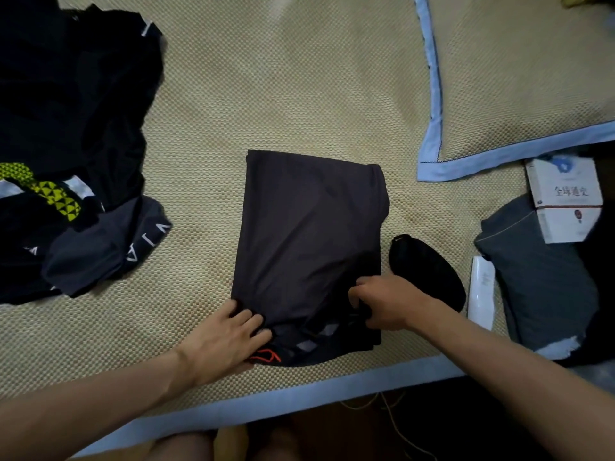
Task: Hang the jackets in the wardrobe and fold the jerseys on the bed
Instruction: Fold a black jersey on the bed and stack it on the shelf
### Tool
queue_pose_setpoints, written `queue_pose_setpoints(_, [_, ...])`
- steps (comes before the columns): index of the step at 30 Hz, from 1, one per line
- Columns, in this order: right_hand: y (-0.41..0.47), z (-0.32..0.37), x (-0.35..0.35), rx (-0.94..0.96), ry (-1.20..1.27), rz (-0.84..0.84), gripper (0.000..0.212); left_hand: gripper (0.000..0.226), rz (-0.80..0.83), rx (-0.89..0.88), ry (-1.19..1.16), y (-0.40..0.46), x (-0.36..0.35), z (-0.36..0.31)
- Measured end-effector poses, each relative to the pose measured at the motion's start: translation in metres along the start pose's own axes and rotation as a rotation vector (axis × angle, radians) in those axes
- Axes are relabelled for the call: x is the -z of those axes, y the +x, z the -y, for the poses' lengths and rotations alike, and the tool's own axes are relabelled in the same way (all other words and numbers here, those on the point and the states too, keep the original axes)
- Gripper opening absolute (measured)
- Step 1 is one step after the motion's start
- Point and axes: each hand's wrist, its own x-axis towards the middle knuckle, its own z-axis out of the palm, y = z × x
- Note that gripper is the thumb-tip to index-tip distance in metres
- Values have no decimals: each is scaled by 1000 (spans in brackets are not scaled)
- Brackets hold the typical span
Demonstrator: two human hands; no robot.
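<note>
A dark grey jersey (309, 234) lies partly folded into a long rectangle in the middle of the bed, its near end showing grey panels and a red mark. My left hand (229, 334) grips its near left corner with the fingers curled into the fabric. My right hand (386, 304) pinches the near right edge of the same jersey. A heap of dark jerseys (73, 134) with yellow-green patterned trim and white lettering lies unfolded at the left of the bed.
A woven beige mat (266, 94) with a blue border covers the bed. A matching pillow (519, 78) lies at the far right. A black oval pouch (429, 271), a white remote (481, 291), folded grey cloth (545, 281) and a white box (565, 201) sit on the right.
</note>
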Motion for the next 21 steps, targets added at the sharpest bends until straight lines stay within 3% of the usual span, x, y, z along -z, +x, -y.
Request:
queue_pose_setpoints(2, [-2, -5, 18, -37, 159, 71, 31, 59, 55, -10, -57, -1, 16, 3])
queue_pose_setpoints(3, [-2, -10, 31, -60, 281, -15, 30, 63, 38, 23, -90, 3, 28, 8])
queue_pose_setpoints(6, [10, -32, 68, -213, 505, -617, 20, 53, -207, 276, -113, 36, 74, 49])
queue_pose_setpoints(8, [27, -52, 88, -271, 441, -859, 38, 46, -310, 509, -122, 67, 99, 98])
queue_pose_setpoints(11, [55, -75, 112, -268, 316, -731, 68, 68, -223, 736, -227, 109, 125, 163])
queue_pose_setpoints(13, [68, -83, 125, -268, 326, -596, 55, 61, -199, 773, -459, 129, 132, 188])
queue_pose_setpoints(15, [72, -87, 134, -272, 423, -527, 26, 38, -217, 753, -823, 135, 132, 202])
queue_pose_setpoints(16, [69, -89, 138, -267, 455, -512, 23, 30, -251, 726, -915, 132, 132, 206])
queue_pose_setpoints(21, [35, -110, 128, -219, 532, -562, 27, 17, -448, 581, -829, 102, 144, 199])
